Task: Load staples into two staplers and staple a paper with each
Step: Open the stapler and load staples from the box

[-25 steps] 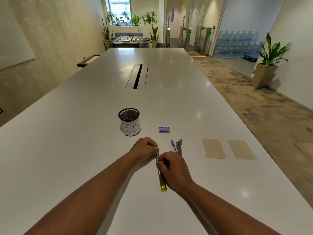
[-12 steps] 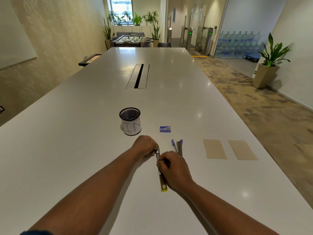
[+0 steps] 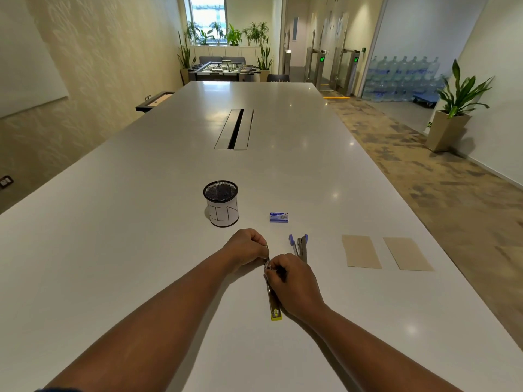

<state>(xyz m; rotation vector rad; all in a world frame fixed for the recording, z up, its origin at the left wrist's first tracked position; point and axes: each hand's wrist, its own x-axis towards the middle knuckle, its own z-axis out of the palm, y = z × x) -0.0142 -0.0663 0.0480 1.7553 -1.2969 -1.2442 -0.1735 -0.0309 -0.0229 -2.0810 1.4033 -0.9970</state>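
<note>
Head view: the yellow stapler (image 3: 274, 304) lies lengthwise on the white table (image 3: 141, 250), its yellow end toward the person. The left hand (image 3: 246, 246) is curled over the stapler's far end and pinches the metal there; the right hand (image 3: 293, 281) is curled over its middle, fingertips pinching a small bright piece at the channel, probably a strip of staples, though it is too small to tell. Just beside the right hand, on its far side, lies the blue stapler (image 3: 300, 246), swung open. The staple box (image 3: 279, 217) sits beyond it, near the mesh cup (image 3: 221, 203). Two brown papers (image 3: 361, 251) lie side by side, well apart from the hands, to the right.

The step in hand appears to be seating staples in the yellow stapler. To do it well, the left hand should keep the far end steady while the right lays the strip flat, legs down, and slides it fully along the channel before the top is closed. A tilted strip is likely to jam. Neither paper looks stapled yet.
</note>
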